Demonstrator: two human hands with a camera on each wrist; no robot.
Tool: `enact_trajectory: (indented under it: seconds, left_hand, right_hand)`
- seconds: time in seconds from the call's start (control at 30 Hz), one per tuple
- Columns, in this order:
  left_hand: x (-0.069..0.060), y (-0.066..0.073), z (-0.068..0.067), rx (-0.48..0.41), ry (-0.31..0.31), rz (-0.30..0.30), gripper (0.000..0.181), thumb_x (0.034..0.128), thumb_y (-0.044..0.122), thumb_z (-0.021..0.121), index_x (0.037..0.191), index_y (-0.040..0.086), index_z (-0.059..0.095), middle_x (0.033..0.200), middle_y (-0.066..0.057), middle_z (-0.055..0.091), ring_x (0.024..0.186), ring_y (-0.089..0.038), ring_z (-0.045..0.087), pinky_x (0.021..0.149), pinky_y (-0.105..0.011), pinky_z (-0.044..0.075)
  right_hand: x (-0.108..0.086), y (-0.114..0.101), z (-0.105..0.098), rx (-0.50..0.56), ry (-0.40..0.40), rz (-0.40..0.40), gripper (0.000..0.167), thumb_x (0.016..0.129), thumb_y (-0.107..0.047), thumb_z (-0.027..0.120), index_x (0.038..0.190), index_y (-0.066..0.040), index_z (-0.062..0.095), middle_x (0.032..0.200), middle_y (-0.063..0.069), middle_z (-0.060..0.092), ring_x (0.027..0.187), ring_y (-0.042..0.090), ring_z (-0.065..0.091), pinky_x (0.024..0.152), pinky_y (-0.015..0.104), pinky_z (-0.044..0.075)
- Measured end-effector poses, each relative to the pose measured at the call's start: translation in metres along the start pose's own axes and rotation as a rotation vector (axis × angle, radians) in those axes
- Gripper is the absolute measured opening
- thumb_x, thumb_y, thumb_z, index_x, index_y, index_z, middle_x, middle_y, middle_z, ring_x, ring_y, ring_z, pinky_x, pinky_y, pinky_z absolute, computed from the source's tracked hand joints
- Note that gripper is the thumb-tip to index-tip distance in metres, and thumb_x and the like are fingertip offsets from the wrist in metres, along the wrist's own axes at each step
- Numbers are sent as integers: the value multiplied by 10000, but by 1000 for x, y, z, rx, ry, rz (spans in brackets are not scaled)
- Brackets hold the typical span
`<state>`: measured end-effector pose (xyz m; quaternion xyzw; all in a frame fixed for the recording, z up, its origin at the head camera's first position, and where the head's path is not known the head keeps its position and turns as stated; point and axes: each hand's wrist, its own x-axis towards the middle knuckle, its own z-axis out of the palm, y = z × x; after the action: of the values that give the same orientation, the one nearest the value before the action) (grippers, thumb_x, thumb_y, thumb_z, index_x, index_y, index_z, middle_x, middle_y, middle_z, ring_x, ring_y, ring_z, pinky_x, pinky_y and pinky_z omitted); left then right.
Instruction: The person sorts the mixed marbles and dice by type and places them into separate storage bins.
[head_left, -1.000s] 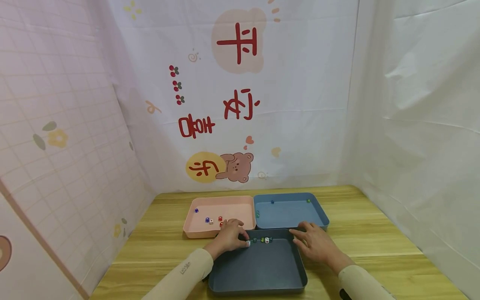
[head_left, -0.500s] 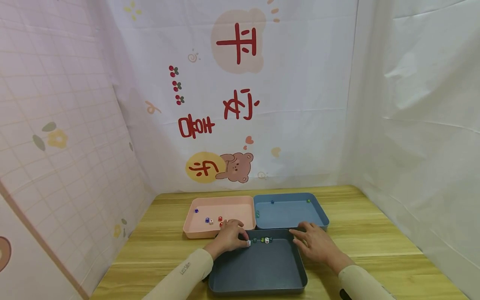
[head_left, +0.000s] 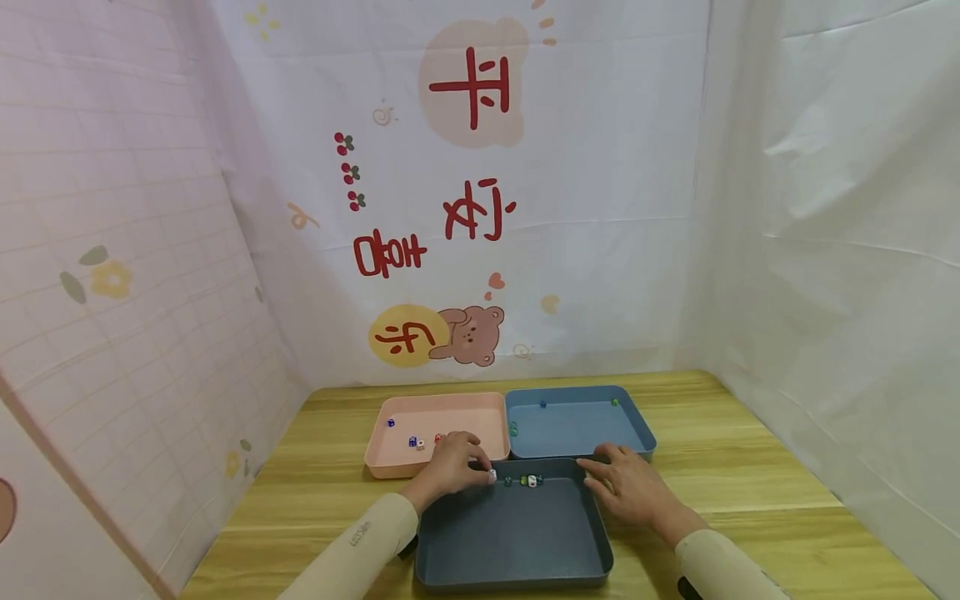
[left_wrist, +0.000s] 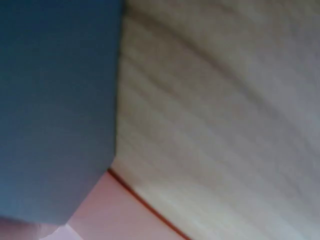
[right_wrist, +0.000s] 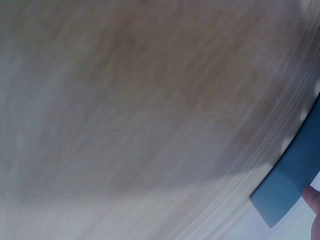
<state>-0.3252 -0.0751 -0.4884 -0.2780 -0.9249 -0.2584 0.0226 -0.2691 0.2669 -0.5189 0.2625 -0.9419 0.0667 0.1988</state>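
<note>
My left hand (head_left: pixel 452 467) pinches a white die (head_left: pixel 492 475) between thumb and fingers, at the back left corner of the dark grey tray (head_left: pixel 517 542). Along that tray's back wall, to the right, sit a green die (head_left: pixel 507 482), a white die with dark pips (head_left: pixel 532 481) and other small green and teal dice close against it. My right hand (head_left: pixel 633 487) rests on the tray's back right corner, its fingers loosely bent. A fingertip (right_wrist: pixel 312 199) touches the tray's rim in the right wrist view. The left wrist view shows mostly tray sides and table.
Behind the grey tray stands a pink tray (head_left: pixel 480 408) holding a blue die (head_left: pixel 391 422), a red die (head_left: pixel 438 437) and others, partly hidden by my left hand. Beside it, a blue tray (head_left: pixel 577 429) holds a few blue and green dice. All rest on a wood-grain table (head_left: pixel 757 492).
My left hand has lifted slightly up and to the left with the white die between its fingertips. The right hand stays on the tray corner. The head view has shifted a little.
</note>
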Motion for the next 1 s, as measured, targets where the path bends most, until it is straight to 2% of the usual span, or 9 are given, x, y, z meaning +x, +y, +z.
enact_trajectory:
  seconds: [0.43,0.63,0.77,0.83,1.0]
  left_hand:
    - [13,-10,-28,-81,88,-68,70,811,277,815,817,227,767,1311,-162,555,1266,-387,417,1070,-617,251]
    - [20,-18,-36,-111,121,-105,73,827,273,806,813,234,747,1339,-171,537,1287,-387,395,1088,-614,221]
    - [23,-25,-40,-99,154,-119,76,834,260,799,805,220,742,1299,-140,558,1279,-386,401,1084,-613,215]
    - [24,-29,-44,-90,162,-138,71,843,258,791,811,218,741,1289,-121,567,1287,-388,402,1088,-611,206]
    - [29,-36,-55,-105,160,-228,71,853,253,779,826,208,730,1304,-107,571,1302,-396,394,1094,-602,177]
  right_hand:
    - [-1,2,3,-2,7,7,352,994,-364,590,1295,-206,680,1184,102,586,1018,322,579,848,527,493]
    - [-1,2,4,-7,8,7,355,997,-373,582,1295,-205,680,1182,102,587,1008,316,582,845,523,495]
    - [-1,1,3,-13,9,0,349,994,-360,591,1290,-199,683,1172,101,589,992,313,583,835,521,496]
    - [0,1,3,-11,7,0,347,993,-352,595,1290,-195,683,1173,104,589,996,317,583,839,522,496]
    - [0,0,3,-8,6,-5,349,990,-349,600,1292,-195,682,1180,110,591,1009,325,585,847,525,496]
